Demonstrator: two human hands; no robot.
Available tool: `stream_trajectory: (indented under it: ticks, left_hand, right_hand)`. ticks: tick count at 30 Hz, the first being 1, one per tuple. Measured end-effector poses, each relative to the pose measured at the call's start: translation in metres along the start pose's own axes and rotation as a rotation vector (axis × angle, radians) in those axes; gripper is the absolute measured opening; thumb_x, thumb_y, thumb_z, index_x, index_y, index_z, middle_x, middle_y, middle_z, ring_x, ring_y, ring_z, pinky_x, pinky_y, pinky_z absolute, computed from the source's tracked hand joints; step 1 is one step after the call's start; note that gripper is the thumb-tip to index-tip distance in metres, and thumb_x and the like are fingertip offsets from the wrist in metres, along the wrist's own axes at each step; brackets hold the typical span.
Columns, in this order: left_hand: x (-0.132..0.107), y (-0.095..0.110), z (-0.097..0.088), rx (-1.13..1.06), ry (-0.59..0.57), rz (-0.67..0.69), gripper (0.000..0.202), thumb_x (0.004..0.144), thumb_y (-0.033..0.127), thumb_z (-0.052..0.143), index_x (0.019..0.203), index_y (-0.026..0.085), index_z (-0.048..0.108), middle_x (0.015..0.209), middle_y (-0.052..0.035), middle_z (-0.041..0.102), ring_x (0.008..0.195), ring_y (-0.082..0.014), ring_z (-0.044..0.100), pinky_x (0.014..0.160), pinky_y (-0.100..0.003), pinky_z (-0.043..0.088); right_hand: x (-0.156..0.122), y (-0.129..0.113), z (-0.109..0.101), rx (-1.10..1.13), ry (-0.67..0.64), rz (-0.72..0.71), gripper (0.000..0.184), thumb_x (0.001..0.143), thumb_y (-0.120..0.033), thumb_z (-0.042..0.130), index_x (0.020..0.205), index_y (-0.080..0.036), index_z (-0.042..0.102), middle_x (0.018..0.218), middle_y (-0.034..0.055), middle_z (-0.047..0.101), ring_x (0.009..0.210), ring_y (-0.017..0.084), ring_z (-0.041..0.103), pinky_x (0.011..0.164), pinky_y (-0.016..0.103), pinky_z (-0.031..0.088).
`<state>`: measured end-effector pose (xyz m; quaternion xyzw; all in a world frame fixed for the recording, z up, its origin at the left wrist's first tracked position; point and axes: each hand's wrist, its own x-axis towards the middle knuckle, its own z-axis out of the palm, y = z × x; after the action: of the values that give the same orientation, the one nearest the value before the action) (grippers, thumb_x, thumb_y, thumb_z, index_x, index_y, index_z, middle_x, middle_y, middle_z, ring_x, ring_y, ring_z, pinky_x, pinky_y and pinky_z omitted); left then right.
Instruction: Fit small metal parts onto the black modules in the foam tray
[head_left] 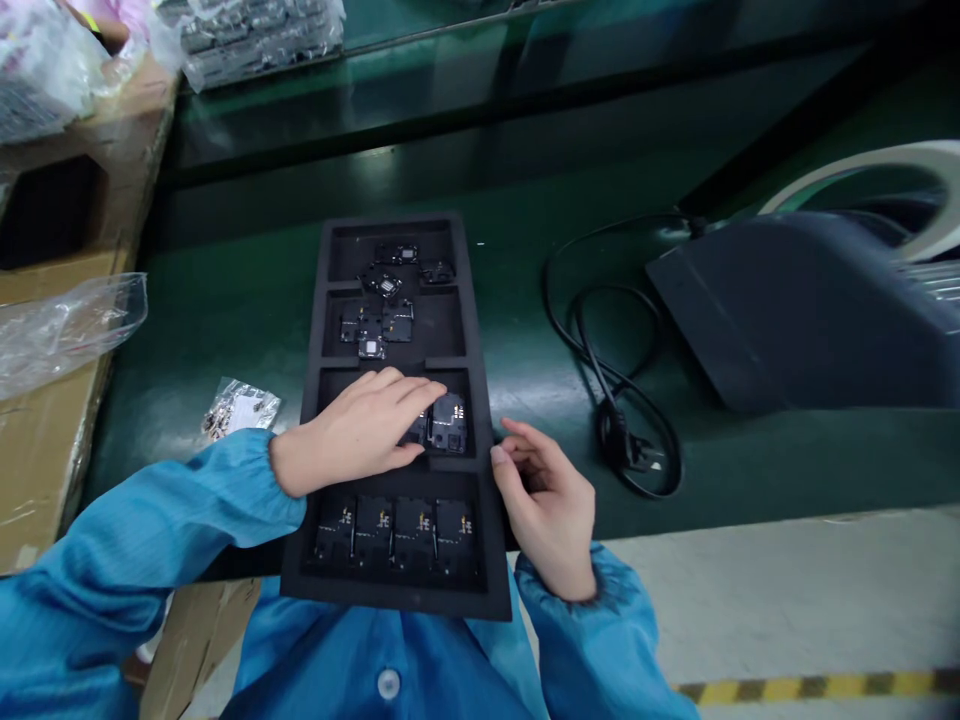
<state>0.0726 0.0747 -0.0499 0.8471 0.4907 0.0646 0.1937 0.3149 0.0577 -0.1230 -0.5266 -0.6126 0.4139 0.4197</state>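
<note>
Light is reflected by a glossy dark-green counter (511, 320); near right, the pale grey floor (780, 590) is marked with a yellow-and-black stripe (795, 688).

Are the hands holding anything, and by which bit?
I can't tell if the left hand holds anything: it partly hides black parts beneath. The right hand, loosely curled beside the tray, shows nothing held.

Green bench (510, 270): black compartmented tray (480, 400), small clear bag (244, 408), coiled black cable (616, 440), dark angular casing (810, 310).
</note>
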Motion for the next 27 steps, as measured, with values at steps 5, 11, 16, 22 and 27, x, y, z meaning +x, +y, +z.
stream_trajectory:
  ticks: [5,11,16,22,27]
  left_hand:
    - [0.016,0.002,0.013,0.017,-0.023,0.027,0.064,0.086,0.028,0.071,0.142,0.011,0.045,0.136,-0.0123,0.061,0.114,-0.0289,0.055,0.098,-0.042,0.047]
    - [0.009,-0.004,0.008,-0.039,-0.014,0.002,0.069,0.088,0.033,0.070,0.147,0.015,0.039,0.143,-0.0117,0.056,0.118,-0.0282,0.054,0.101,-0.041,0.044]
    - [-0.006,-0.013,-0.004,-0.001,-0.045,-0.041,0.070,0.084,0.029,0.072,0.145,0.016,0.042,0.140,-0.0108,0.058,0.118,-0.0289,0.055,0.102,-0.042,0.044]
    - [-0.009,-0.013,0.012,-0.002,0.021,-0.079,0.063,0.086,0.030,0.070,0.141,0.012,0.045,0.138,-0.0130,0.059,0.123,-0.0286,0.055,0.106,-0.041,0.044]
    - [-0.016,-0.008,0.013,0.003,0.080,-0.074,0.068,0.087,0.033,0.071,0.145,0.014,0.041,0.144,-0.0136,0.055,0.127,-0.0307,0.053,0.108,-0.044,0.043]
  right_hand:
    - [0.000,-0.001,0.000,0.012,-0.004,-0.013,0.027,0.096,-0.030,0.065,0.120,-0.019,0.066,0.089,0.0040,0.065,0.072,0.021,0.062,0.072,0.035,0.054]
    - [0.000,-0.002,0.000,0.025,-0.006,-0.022,0.025,0.096,-0.027,0.065,0.121,-0.020,0.066,0.090,0.0031,0.065,0.073,0.019,0.062,0.071,0.033,0.053]
    - [0.000,-0.002,0.000,0.016,-0.008,-0.035,0.025,0.096,-0.027,0.064,0.119,-0.019,0.067,0.089,0.0036,0.065,0.072,0.020,0.062,0.072,0.034,0.053]
    - [0.000,0.001,0.000,0.002,0.006,-0.048,0.025,0.096,-0.029,0.065,0.118,-0.019,0.068,0.088,0.0031,0.065,0.072,0.019,0.062,0.071,0.033,0.052]
    - [-0.002,0.008,-0.002,0.010,-0.017,-0.022,0.029,0.096,-0.033,0.067,0.121,-0.020,0.067,0.090,0.0034,0.065,0.074,0.020,0.062,0.071,0.033,0.051]
